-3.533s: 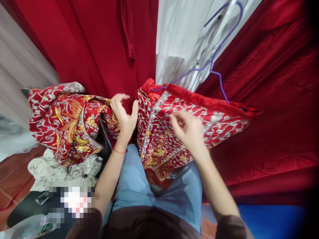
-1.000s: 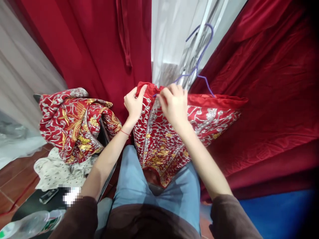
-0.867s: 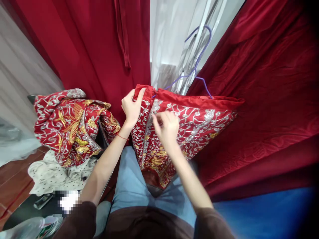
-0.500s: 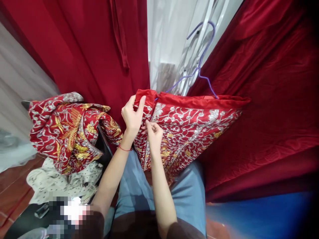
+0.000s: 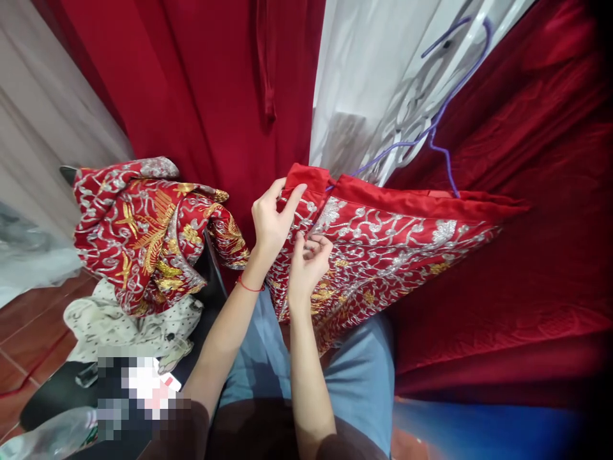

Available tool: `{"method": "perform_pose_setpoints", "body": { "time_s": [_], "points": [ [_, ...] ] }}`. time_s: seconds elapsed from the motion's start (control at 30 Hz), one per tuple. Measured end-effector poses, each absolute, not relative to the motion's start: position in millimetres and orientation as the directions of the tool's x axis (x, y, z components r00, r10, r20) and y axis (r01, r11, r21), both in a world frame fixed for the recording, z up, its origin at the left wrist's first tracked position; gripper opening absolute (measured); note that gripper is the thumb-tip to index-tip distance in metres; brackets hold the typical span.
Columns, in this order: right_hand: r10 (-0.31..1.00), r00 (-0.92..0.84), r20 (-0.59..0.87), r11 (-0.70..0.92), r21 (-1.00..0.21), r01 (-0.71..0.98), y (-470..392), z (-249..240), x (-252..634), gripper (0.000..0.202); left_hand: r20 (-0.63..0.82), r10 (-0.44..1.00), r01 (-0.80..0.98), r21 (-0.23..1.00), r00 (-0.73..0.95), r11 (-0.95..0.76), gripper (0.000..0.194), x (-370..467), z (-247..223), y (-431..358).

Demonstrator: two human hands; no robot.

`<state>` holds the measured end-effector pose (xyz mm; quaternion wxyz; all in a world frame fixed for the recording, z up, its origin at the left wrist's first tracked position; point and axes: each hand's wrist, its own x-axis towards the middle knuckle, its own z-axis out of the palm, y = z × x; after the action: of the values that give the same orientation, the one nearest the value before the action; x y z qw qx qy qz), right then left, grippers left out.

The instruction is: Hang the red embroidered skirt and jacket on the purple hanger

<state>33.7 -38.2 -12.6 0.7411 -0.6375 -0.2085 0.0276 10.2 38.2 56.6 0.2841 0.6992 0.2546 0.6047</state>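
A red skirt [image 5: 383, 246] with silver and gold embroidery and a plain red waistband hangs from a purple hanger [image 5: 443, 108]. My left hand [image 5: 272, 220] grips the left end of the waistband, thumb in front and fingers behind the cloth. Just below, my right hand [image 5: 309, 265] is closed in a pinch near the lower end of the slit that runs down from the waistband. What lies between its fingertips is too small to make out. The lower part of the skirt drapes toward my knees.
Another red embroidered garment [image 5: 148, 236] lies heaped on the left, above a white dotted cloth [image 5: 129, 322]. A clear plastic bottle [image 5: 60, 434] lies at the lower left. Red curtains [image 5: 211, 83] hang ahead and on the right, with white metal scrollwork [image 5: 409, 121] between them.
The view has shifted, so the skirt, hanger and hands appear farther right, and the hanger tilts more. My left hand keeps its grip; the right fingers remain pinched by the slit.
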Motion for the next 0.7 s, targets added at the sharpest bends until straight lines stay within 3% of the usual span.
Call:
{"method": "perform_pose_setpoints", "body": {
  "time_s": [0.27,0.43,0.53,0.6,0.7],
  "points": [
    [0.545,0.823,0.158,0.386,-0.919,-0.079,-43,-7,42,0.028,0.74,0.656,-0.009,0.664,0.147,-0.747,0.029,14,52,46],
    [0.771,0.631,0.087,0.369,-0.868,-0.332,-49,-1,52,0.028,0.801,0.597,0.222,0.592,-0.053,-0.775,0.03,7,20,39],
    [0.776,0.621,0.112,0.39,-0.859,-0.333,-48,-2,52,0.026,0.805,0.58,0.323,0.586,-0.126,-0.743,0.02,0,-20,26],
    [0.762,0.632,0.141,0.415,-0.856,-0.309,-47,-4,49,0.026,0.825,0.564,0.333,0.542,-0.035,-0.772,0.013,-4,-46,19],
    [0.743,0.647,0.171,0.406,-0.883,-0.233,-47,-6,47,0.029,0.869,0.48,0.32,0.423,0.122,-0.848,0.016,-6,-70,16]
  ]
}}
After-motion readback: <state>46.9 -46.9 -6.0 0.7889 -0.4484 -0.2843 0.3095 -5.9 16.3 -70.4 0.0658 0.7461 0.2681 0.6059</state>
